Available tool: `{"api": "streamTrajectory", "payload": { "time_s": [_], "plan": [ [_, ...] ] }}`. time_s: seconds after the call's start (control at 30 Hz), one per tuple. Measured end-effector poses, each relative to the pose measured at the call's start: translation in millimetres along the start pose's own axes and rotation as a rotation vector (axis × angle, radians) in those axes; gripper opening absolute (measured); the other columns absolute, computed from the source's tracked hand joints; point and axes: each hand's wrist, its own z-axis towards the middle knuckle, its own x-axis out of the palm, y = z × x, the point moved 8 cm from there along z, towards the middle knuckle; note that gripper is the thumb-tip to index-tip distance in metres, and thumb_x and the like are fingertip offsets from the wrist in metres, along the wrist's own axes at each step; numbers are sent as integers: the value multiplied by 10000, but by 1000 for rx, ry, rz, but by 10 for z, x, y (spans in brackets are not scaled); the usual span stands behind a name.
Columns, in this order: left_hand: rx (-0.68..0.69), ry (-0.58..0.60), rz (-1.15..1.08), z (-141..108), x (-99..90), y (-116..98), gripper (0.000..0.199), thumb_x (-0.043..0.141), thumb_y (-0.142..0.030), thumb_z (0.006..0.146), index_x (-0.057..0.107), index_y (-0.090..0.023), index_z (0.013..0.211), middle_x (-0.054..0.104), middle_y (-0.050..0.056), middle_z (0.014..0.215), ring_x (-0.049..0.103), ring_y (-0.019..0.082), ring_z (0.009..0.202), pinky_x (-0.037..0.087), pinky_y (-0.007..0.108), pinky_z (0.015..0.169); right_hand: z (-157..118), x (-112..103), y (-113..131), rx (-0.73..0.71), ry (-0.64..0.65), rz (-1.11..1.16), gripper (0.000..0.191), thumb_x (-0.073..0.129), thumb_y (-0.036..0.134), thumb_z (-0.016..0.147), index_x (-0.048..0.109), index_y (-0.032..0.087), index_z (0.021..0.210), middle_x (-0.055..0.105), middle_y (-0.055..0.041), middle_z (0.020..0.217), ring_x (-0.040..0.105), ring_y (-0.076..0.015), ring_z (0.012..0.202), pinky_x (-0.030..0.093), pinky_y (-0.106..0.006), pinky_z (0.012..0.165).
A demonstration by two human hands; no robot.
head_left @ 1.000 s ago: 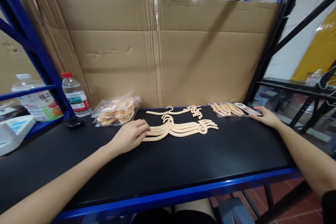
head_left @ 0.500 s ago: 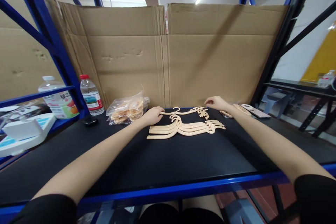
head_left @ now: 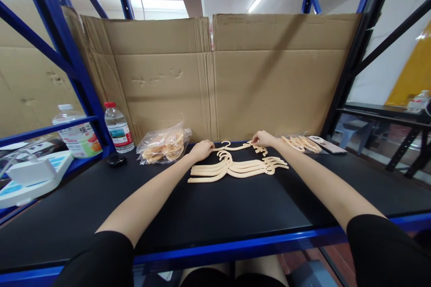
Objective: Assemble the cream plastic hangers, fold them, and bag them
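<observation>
At the back of the black table a single cream clothes hanger (head_left: 235, 147) lies with its hook pointing away. My left hand (head_left: 202, 150) pinches its left end. My right hand (head_left: 264, 138) has its fingertips together at the hanger's right end, covering part of it. Small curly cream pieces (head_left: 259, 149) lie just below that hand. Nearer me, several matching hangers (head_left: 247, 168) are stacked in an overlapping row, hooks together at the middle. Their left ends are plain bars, while curved pieces show at their right ends.
At the left stand a clear plastic bag of cream pieces (head_left: 163, 145), a red-capped water bottle (head_left: 118, 131) and a black mouse-like object (head_left: 116, 160). Another bag of pieces (head_left: 299, 143) and a phone (head_left: 326, 144) lie at the right. Cardboard (head_left: 286, 80) walls the back.
My right hand has moved left and down to the single hanger's right end, its fingers now closed there. My left hand has shifted slightly right along the left end.
</observation>
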Motion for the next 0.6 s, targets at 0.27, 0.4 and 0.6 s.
{"api": "streamTrajectory", "payload": {
  "time_s": [0.27,0.4,0.6],
  "plan": [
    [-46,-24,-55,-50,-87,33,259,542,-297,910,570,-148,1119,595,84,1121,604,201,952,516,404,815,20,31,14,22,2,-35,256,542,314,912,575,169,1120,584,-73,1146,596,-194,959,515,-382,814],
    [-88,-57,-73,-135,-183,59,249,541,-299,911,576,-145,1104,604,80,1097,610,195,930,520,395,803,5,20,26,1,-23,-27,254,540,314,913,575,166,1116,588,-73,1137,598,-192,954,515,-384,813],
    [-90,-154,-123,-250,-370,25,230,539,-301,912,591,-137,1064,621,71,1048,616,187,908,518,390,798,-39,-30,35,-48,-108,7,238,542,315,913,587,153,1081,608,-67,1088,609,-179,915,520,-376,797]
  ]
}}
